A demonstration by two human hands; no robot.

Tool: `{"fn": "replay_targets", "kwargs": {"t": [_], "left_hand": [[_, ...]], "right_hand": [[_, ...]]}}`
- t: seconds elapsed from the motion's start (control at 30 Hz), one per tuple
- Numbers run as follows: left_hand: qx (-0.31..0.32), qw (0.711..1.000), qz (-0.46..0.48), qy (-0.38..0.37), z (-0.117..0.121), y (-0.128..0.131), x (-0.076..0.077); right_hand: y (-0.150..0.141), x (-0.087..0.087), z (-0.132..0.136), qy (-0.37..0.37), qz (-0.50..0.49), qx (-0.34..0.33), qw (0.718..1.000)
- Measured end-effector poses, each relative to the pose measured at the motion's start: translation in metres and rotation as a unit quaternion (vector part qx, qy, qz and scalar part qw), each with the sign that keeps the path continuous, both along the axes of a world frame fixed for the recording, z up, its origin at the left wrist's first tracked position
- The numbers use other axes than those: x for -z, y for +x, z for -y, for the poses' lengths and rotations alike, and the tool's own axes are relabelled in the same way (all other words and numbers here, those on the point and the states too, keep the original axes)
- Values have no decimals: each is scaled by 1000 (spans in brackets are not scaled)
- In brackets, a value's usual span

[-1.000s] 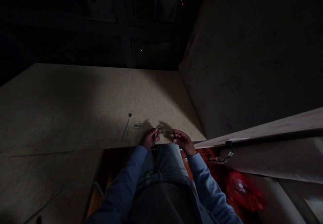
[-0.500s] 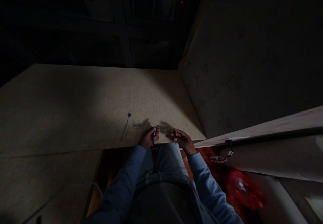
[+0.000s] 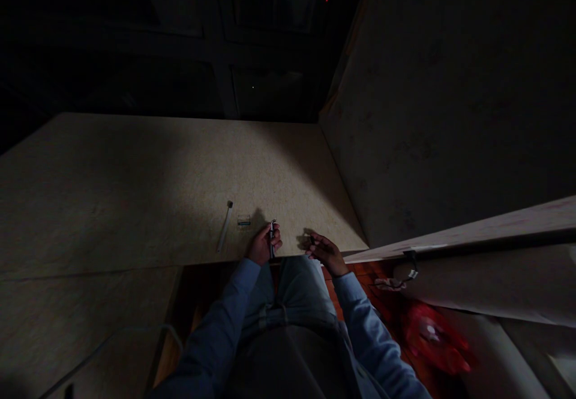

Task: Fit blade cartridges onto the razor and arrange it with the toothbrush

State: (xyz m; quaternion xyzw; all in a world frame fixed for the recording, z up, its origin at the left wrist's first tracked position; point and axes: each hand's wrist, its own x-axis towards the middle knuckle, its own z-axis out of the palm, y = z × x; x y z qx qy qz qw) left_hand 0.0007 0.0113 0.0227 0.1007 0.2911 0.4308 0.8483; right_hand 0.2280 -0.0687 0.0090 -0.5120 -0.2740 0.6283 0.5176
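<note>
Close to the table's front edge, my left hand (image 3: pixel 262 245) is closed around a slim dark razor (image 3: pixel 272 237), held upright with its shiny metal end pointing away from me. My right hand (image 3: pixel 328 254) is a short way to the right, its fingertips pinching a small black piece (image 3: pixel 312 240) whose kind is too dim to make out. Left of my left hand lies a small clear case (image 3: pixel 243 222) with a blue-green strip in it. Beside that case, a white toothbrush (image 3: pixel 225 226) with a dark head rests on the tabletop.
The pale table (image 3: pixel 202 165) meets a wall (image 3: pixel 427 117) on the right and a dark window (image 3: pixel 265 93) behind. A red plastic bag (image 3: pixel 436 339) and a black cable (image 3: pixel 413 264) are at lower right. A grey cable (image 3: pixel 130 329) runs at lower left.
My left hand has shifted slightly left and turned, so the razor stands straighter with its metal end more exposed. My right hand has dipped a little, still holding the black piece.
</note>
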Motion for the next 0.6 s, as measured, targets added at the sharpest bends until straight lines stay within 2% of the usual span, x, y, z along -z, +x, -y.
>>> {"fn": "replay_targets", "kwargs": {"t": [0.27,0.6], "left_hand": [[-3,1000,17,-19,0,-1,-1],[-3,999,32,-31,0,-3,1]], "right_hand": [[7,8,1,6,-65,9,998],[9,10,0,1,-38,0,999]]}}
